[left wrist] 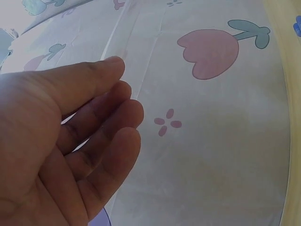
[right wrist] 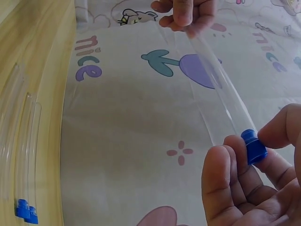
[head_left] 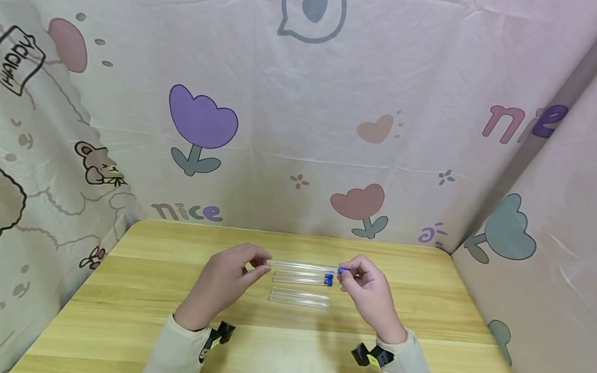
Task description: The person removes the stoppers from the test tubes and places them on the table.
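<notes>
A clear test tube (head_left: 303, 265) is held level above the table, spanning the gap between both hands. My left hand (head_left: 231, 280) pinches its left end between thumb and fingertips; in the left wrist view the curled fingers (left wrist: 129, 113) hide the tube. At the other end, my right hand (head_left: 369, 290) pinches a small blue cap (right wrist: 254, 147) between thumb and fingers. The cap's narrow part is right at the tube's mouth in the right wrist view. Just below, two tubes with blue caps (head_left: 328, 279) lie side by side, and nearer me two clear tubes (head_left: 299, 298) show no caps.
The light wood table (head_left: 127, 290) carries the row of tubes between the forearms. A patterned cloth (head_left: 291, 115) hangs behind the table's back edge and along both sides. Each wrist wears a small black camera (head_left: 371, 355) at the sleeve.
</notes>
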A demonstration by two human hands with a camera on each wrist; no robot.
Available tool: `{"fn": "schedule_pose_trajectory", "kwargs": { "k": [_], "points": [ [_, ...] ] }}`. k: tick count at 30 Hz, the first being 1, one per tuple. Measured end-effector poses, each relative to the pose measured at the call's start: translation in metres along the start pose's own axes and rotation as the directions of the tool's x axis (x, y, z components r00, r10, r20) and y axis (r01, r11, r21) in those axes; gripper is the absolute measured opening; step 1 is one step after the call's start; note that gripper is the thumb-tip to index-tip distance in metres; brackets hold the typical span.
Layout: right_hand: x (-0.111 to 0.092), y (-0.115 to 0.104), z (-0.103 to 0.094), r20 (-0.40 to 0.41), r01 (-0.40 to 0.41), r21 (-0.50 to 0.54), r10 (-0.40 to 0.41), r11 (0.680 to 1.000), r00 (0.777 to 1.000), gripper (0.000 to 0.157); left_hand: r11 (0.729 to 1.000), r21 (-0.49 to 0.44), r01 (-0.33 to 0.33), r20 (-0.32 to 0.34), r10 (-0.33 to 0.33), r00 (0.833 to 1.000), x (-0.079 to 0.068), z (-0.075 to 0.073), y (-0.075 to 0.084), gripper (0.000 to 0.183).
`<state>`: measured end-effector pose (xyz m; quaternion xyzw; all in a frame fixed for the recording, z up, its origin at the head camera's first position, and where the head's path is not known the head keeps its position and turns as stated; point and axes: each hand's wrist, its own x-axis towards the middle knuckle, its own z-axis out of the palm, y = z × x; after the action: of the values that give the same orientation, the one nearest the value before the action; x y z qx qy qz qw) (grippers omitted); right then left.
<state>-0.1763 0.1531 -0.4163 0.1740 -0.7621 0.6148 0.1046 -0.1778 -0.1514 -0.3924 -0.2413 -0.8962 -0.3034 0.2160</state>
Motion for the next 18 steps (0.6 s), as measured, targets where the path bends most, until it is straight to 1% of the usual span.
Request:
{"fn": "schedule_pose_trajectory", "kwargs": {
  "k": [4, 8, 11, 18],
  "points": [
    [0.0, 0.0001, 0.0005, -0.002, -0.003, 0.005, 0.003, 1.0, 1.0, 0.005, 1.0, -0.002, 0.001, 0.011, -0.001, 1.0, -0.0001, -0.001, 0.0009, 0.021],
    [0.0003, -0.0013, 0.0023, -0.019, -0.03, 0.014, 0.03, 0.999, 0.999, 0.011, 1.0, 0.004, -0.007, 0.014, 0.007, 1.0, -0.0001, -0.0015, 0.0013, 0.022],
    [0.0009, -0.0032, 0.0039, -0.03, -0.034, 0.023, 0.035, 0.999, 0.999, 0.014, 1.0, 0.006, -0.015, 0.008, 0.015, 1.0, 0.0003, -0.0015, 0.0017, 0.021],
    [0.0009, -0.004, 0.006, -0.015, 0.042, 0.039, -0.041, 0.998, 0.999, 0.016, 1.0, 0.026, -0.001, 0.018, 0.0, 1.0, -0.0002, -0.0019, 0.0012, 0.018]
  ]
}}
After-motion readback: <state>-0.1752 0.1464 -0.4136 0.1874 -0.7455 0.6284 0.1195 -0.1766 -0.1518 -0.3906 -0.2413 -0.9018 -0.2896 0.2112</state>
